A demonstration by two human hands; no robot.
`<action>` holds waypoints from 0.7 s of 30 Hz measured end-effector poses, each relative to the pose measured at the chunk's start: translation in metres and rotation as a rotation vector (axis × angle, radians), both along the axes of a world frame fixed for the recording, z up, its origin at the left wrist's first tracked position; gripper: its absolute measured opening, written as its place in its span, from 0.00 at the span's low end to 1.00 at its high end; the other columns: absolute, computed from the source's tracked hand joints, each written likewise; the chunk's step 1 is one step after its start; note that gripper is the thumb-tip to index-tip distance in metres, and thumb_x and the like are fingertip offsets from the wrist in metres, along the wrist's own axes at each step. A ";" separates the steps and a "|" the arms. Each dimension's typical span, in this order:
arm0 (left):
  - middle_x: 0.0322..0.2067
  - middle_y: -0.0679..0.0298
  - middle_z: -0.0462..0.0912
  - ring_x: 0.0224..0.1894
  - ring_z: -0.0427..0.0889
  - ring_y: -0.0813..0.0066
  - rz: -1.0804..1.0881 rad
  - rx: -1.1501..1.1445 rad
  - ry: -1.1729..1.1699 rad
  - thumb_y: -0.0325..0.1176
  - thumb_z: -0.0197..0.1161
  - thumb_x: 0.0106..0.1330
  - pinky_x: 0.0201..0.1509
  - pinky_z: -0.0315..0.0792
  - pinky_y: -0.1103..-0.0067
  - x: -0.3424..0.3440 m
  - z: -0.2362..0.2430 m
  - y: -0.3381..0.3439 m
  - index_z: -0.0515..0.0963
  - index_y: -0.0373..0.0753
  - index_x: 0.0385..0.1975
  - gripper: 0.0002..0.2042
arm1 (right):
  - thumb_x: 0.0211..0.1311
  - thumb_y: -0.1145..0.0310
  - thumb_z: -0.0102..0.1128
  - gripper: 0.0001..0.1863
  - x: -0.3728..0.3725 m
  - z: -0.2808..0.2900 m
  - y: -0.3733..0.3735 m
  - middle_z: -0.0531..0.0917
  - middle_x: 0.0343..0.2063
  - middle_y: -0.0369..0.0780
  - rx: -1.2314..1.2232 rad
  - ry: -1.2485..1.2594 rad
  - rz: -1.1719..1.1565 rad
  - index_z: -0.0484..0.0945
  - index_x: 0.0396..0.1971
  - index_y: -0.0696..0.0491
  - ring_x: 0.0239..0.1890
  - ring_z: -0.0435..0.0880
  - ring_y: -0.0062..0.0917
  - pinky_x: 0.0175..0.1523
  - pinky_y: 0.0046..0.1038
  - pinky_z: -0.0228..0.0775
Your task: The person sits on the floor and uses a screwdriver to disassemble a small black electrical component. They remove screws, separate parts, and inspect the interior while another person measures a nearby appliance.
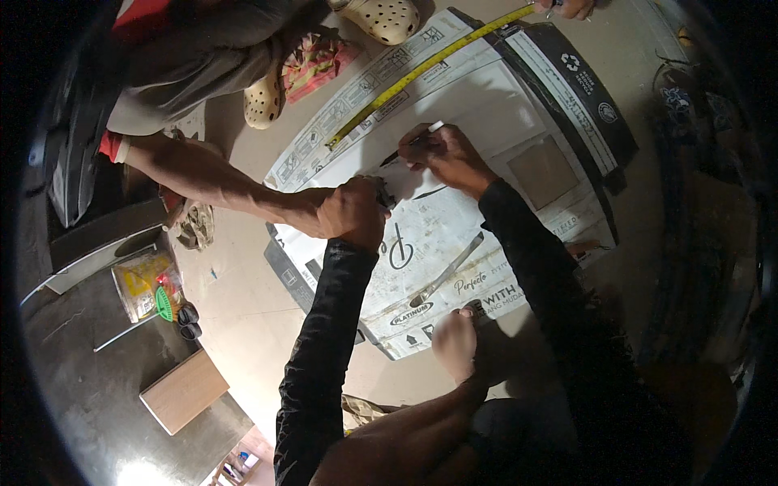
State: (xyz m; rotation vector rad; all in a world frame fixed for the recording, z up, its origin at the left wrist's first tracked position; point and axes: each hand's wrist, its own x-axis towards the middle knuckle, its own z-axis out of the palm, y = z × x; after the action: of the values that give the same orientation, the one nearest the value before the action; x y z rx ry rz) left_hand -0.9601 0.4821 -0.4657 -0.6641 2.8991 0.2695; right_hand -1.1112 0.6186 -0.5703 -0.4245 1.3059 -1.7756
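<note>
A flattened white cardboard box with dark end flaps is spread on the floor. My right hand is closed around a marker pen, its dark tip pointing left just over the white surface. To its left, my left hand is closed at the board, with a dark object at its fingers that I cannot make out. A co-worker's bare forearm reaches in from the left; that hand overlaps mine, so their borders are unclear. A yellow tape measure lies stretched across the far part of the board.
Another person's hand is at the tape's far right end. My bare foot is at the board's near edge. Cream clogs and a crumpled red cloth lie beyond its left side. A wooden board rests at lower left.
</note>
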 end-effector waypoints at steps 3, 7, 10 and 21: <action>0.36 0.60 0.91 0.37 0.92 0.58 0.033 -0.019 -0.113 0.41 0.75 0.56 0.42 0.83 0.66 -0.003 0.000 0.000 0.88 0.46 0.45 0.17 | 0.67 0.71 0.70 0.06 0.001 -0.002 -0.002 0.88 0.36 0.36 0.050 0.068 -0.001 0.84 0.40 0.56 0.37 0.86 0.19 0.45 0.26 0.81; 0.34 0.58 0.90 0.37 0.91 0.52 0.010 0.007 0.030 0.32 0.73 0.56 0.40 0.83 0.62 -0.003 0.002 0.003 0.89 0.46 0.40 0.11 | 0.60 0.59 0.72 0.17 0.002 -0.002 -0.015 0.90 0.29 0.46 0.156 0.428 -0.031 0.83 0.31 0.60 0.34 0.92 0.30 0.43 0.35 0.82; 0.35 0.57 0.90 0.38 0.91 0.52 0.013 0.019 -0.006 0.32 0.72 0.57 0.40 0.83 0.62 -0.002 0.004 0.002 0.89 0.45 0.41 0.11 | 0.59 0.56 0.72 0.19 0.005 0.001 -0.019 0.90 0.28 0.48 0.132 0.535 -0.059 0.83 0.30 0.61 0.33 0.92 0.35 0.42 0.38 0.82; 0.38 0.57 0.91 0.38 0.91 0.52 0.030 0.001 -0.007 0.34 0.70 0.59 0.41 0.84 0.62 -0.003 0.005 0.003 0.88 0.44 0.43 0.12 | 0.58 0.66 0.72 0.11 0.001 -0.005 -0.026 0.90 0.31 0.42 0.218 0.653 0.008 0.86 0.36 0.57 0.33 0.89 0.24 0.42 0.31 0.82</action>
State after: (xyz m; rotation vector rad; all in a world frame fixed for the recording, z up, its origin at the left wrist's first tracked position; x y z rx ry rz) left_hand -0.9628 0.4856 -0.4608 -0.7075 2.8846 0.2721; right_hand -1.1098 0.5924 -0.5755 -0.9316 1.9159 -1.5123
